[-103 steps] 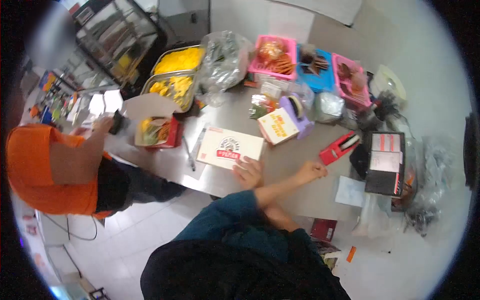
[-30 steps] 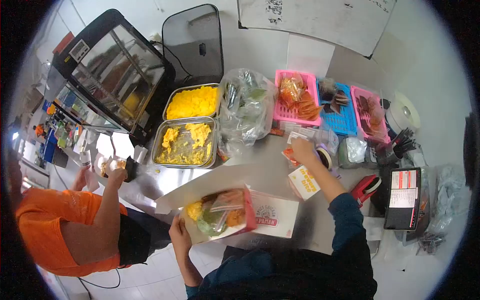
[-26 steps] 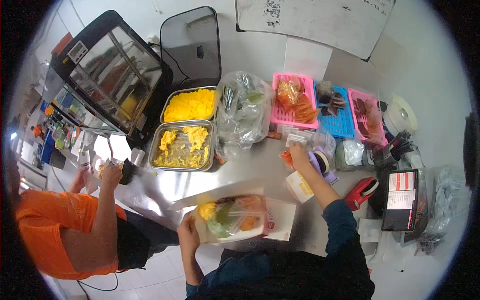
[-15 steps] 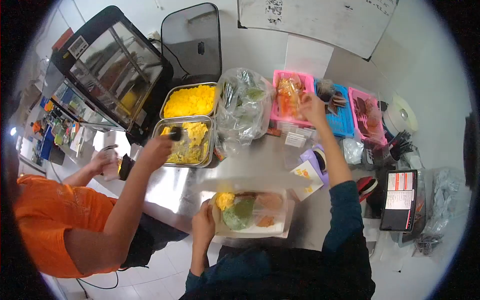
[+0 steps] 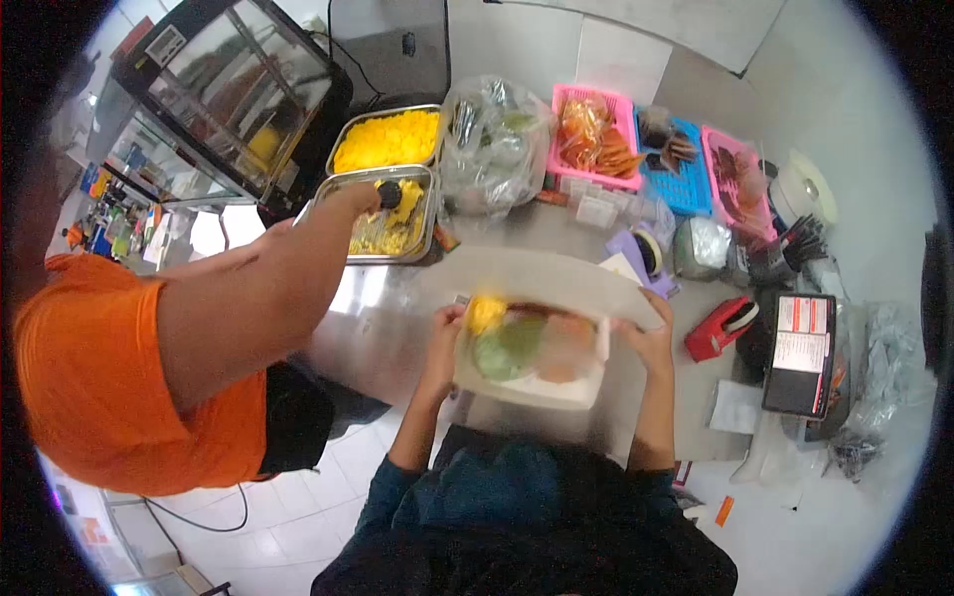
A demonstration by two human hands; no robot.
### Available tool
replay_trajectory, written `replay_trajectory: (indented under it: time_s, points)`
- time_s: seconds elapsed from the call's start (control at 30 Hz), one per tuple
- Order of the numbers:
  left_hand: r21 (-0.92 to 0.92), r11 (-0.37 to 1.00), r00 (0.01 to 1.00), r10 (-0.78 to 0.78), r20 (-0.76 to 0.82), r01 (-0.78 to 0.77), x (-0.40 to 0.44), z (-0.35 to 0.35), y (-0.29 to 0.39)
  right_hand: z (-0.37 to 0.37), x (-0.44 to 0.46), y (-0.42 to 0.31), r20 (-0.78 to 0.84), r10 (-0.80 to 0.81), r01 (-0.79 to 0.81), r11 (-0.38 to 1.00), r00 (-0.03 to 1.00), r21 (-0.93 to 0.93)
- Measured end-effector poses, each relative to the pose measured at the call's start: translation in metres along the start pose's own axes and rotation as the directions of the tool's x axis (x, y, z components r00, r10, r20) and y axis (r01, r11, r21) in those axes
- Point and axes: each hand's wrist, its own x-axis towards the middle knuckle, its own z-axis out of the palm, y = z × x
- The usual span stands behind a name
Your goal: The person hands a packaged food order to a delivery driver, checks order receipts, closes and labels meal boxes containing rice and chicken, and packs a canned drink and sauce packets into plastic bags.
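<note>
Gripping the left edge of the open food box [image 5: 527, 397] in front of me with my left hand [image 5: 446, 336] curled, I now have my right hand [image 5: 649, 336] at the lid's [image 5: 532, 276] right end, too blurred to tell its grip. Blur smears the food [image 5: 512, 350]; beyond, a co-worker's hand [image 5: 362, 201] now hides part of the metal tray [image 5: 390, 258], and farther back sits the pink basket [image 5: 621, 183] my right hand has left.

Bright | glare on table [image 5: 363, 288] | box [image 5: 527, 393] blurred | fisheye edges black
</note>
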Motion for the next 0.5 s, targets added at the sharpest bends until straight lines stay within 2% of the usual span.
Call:
replay_trajectory:
  time_s: [0.07,0.1,0.13,0.2,0.23,0.27,0.3,0.33,0.4,0.43,0.47,0.5]
  points:
    - [0.113,0.994,0.993,0.016,-0.117,-0.003,0.006,0.010,0.022,-0.001,0.002,-0.012,-0.021,-0.044,0.045,0.998,0.999,0.035]
    - [0.118,0.981,0.967,0.175,-0.184,-0.155,0.012,0.011,0.035,-0.003,0.006,-0.020,-0.035,-0.070,0.072,0.996,0.997,0.051]
    - [0.132,0.943,0.911,0.331,-0.246,-0.307,0.020,0.013,0.048,-0.006,0.012,-0.025,0.044,-0.177,0.166,0.969,0.983,0.181]
    - [0.324,0.802,0.812,0.566,-0.142,-0.502,0.038,0.006,0.076,-0.009,0.013,-0.037,0.130,-0.245,0.227,0.964,0.961,0.140]
    - [0.298,0.870,0.908,0.418,-0.022,-0.393,0.048,0.000,0.087,-0.010,0.011,-0.041,0.174,-0.277,0.259,0.958,0.945,0.121]
    - [0.289,0.918,0.962,0.253,0.101,-0.271,0.057,-0.008,0.097,-0.007,0.011,-0.041,0.158,-0.263,0.228,0.951,0.952,0.207]
    - [0.297,0.944,0.972,0.078,0.221,-0.144,0.060,-0.011,0.101,-0.001,0.009,-0.038,0.145,-0.248,0.198,0.936,0.958,0.293]
    - [0.193,0.960,0.947,0.141,0.287,-0.201,0.063,-0.011,0.096,0.006,0.008,-0.037,0.133,-0.235,0.170,0.911,0.963,0.377]
    - [-0.026,0.956,0.875,0.278,0.396,-0.292,0.071,-0.006,0.080,0.040,0.002,-0.049,-0.139,-0.161,0.200,0.917,0.977,0.346]
    - [-0.072,0.946,0.897,0.322,0.303,-0.316,0.066,0.007,0.081,0.051,-0.001,-0.053,-0.273,-0.120,0.210,0.920,0.955,0.330]
    - [-0.115,0.933,0.911,0.357,0.205,-0.340,0.056,0.029,0.082,0.058,0.004,-0.035,-0.280,-0.223,0.256,0.963,0.934,0.086]
    - [-0.156,0.918,0.919,0.381,0.102,-0.364,0.047,0.047,0.081,0.068,0.006,-0.033,-0.299,-0.279,0.276,0.960,0.913,-0.054]
